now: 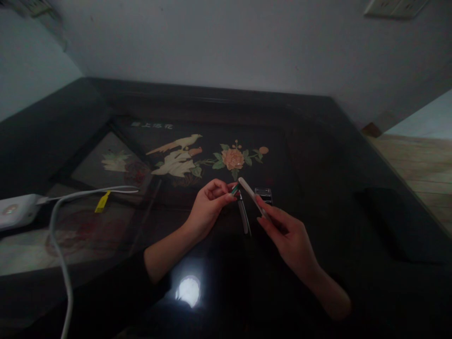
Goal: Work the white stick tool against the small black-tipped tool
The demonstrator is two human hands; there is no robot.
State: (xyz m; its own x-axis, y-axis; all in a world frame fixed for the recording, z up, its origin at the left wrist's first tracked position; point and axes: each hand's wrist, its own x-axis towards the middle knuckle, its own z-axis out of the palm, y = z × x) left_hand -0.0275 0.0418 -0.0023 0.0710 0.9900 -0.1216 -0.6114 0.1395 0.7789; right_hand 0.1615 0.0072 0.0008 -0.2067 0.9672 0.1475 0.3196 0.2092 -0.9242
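Over the dark table, my left hand (pixel 209 207) pinches a small green-and-white piece (pixel 235 189) between thumb and fingertips; its kind is too small to tell. My right hand (pixel 287 235) holds a slim white stick with a rounded end (pixel 249 189), slanting up toward the left. Its tip comes close to the green piece, but I cannot tell whether they touch. Just below and between the hands lies a narrow, slightly curved silver-grey strip (pixel 243 217). Behind the right fingertips sits a small shiny dark-and-silver object (pixel 263 194), partly hidden.
The glossy black table (pixel 310 155) bears an inlaid bird and flower picture (pixel 233 159). At left, a white power block (pixel 17 212) has a grey cable (pixel 58 245) with a yellow tag (pixel 102 201). A dark flat object (pixel 406 223) lies at right. A wall (pixel 212 47) rises behind.
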